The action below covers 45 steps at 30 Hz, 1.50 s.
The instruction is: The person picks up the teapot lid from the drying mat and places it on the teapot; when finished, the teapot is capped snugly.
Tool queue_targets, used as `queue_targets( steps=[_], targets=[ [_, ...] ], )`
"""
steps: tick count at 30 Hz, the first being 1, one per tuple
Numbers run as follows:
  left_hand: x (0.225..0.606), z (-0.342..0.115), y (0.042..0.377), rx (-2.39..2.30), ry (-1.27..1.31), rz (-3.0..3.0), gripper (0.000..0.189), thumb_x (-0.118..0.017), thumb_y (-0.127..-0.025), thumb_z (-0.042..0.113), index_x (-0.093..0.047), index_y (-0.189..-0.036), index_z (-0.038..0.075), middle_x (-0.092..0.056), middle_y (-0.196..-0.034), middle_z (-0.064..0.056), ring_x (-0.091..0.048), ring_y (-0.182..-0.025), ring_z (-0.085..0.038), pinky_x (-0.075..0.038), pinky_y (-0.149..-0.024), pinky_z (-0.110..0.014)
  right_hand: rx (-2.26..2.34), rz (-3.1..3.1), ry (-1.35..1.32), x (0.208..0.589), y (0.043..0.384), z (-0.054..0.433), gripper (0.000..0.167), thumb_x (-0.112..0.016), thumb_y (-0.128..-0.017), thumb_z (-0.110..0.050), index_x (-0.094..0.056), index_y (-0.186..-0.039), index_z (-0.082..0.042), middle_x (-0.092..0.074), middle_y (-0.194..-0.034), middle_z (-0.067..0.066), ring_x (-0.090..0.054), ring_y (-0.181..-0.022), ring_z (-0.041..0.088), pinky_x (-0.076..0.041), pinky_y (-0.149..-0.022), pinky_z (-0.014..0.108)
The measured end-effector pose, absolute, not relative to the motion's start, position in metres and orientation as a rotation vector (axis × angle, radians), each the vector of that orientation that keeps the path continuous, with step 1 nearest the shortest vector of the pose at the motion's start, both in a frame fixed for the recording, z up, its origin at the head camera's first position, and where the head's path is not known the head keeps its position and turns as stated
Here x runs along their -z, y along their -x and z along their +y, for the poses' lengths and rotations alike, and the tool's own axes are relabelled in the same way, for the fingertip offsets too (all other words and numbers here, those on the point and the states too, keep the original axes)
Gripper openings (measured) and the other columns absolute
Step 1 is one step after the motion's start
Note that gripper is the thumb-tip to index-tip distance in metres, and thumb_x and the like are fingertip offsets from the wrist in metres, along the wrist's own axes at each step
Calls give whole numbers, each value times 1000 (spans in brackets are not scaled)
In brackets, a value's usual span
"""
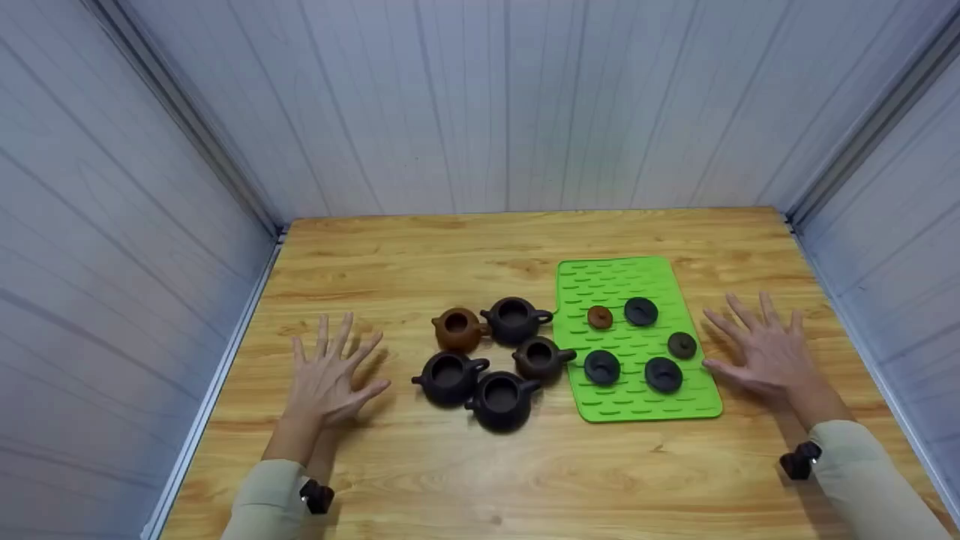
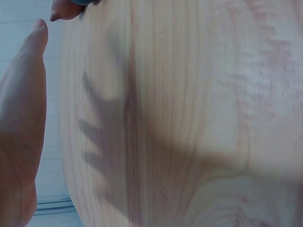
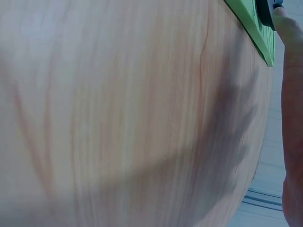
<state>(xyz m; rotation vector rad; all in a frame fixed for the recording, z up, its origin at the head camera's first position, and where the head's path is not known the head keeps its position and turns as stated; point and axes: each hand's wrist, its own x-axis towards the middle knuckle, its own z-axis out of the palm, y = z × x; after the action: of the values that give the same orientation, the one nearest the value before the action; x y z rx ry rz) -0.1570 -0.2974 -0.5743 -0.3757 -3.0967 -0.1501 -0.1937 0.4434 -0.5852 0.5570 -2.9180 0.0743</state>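
Several small lidless teapots stand in a cluster mid-table: a reddish-brown teapot (image 1: 459, 341), a dark brown teapot (image 1: 541, 373), and black teapots such as the front one (image 1: 501, 418). To their right, a green mat (image 1: 630, 405) bears several round lids, among them an orange-brown lid (image 1: 600, 317), a dark brown lid (image 1: 682, 345) and a black lid (image 1: 664, 375). My left hand (image 1: 328, 381) is left of the teapots, fingers spread, holding nothing. My right hand (image 1: 772, 354), also spread and holding nothing, is just beyond the mat's right edge. Shadows below suggest both hover over the table.
The wood-grain table (image 1: 420, 480) is enclosed by pale panels: a back wall (image 1: 480, 112), a left wall (image 1: 120, 262) and a right wall (image 1: 900, 247). The mat's left edge reaches the handles of the nearest teapots. A black wrist device (image 1: 316, 496) sits at the left sleeve.
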Motion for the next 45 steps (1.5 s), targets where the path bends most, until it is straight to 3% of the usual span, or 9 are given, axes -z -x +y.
queue_targets(
  steps=[15, 35, 45],
  targets=[
    [574, -287, 159, 155, 391, -3085, 86, -61, -100, 78, -42, -174, 40, -21, -190, -16, -18, -173, -59, -16, -127, -93, 7, -2903, -584, 577, 198, 434, 95, -74, -90, -79, -45, -170, -36, -47, -176, 22, -37, -158, 71, -34, -109, 98],
    [582, -258, 162, 580, 446, -3067, 85, -69, -99, 68, -43, -174, 38, -21, -190, -16, -12, -175, -56, -14, -130, -90, -115, -2928, -718, 568, 209, 373, 94, -78, -93, -69, -44, -173, -32, -36, -182, 23, -29, -163, 71, -31, -115, 97],
    [588, -249, 162, 741, 581, -2962, 91, -83, -88, 66, -56, -166, 28, -41, -179, -23, -35, -166, -58, -26, -123, -92, -268, -2919, -775, 565, 208, 344, 96, -81, -94, -63, -43, -174, -26, -35, -182, 26, -28, -164, 69, -36, -123, 86]
  ],
)
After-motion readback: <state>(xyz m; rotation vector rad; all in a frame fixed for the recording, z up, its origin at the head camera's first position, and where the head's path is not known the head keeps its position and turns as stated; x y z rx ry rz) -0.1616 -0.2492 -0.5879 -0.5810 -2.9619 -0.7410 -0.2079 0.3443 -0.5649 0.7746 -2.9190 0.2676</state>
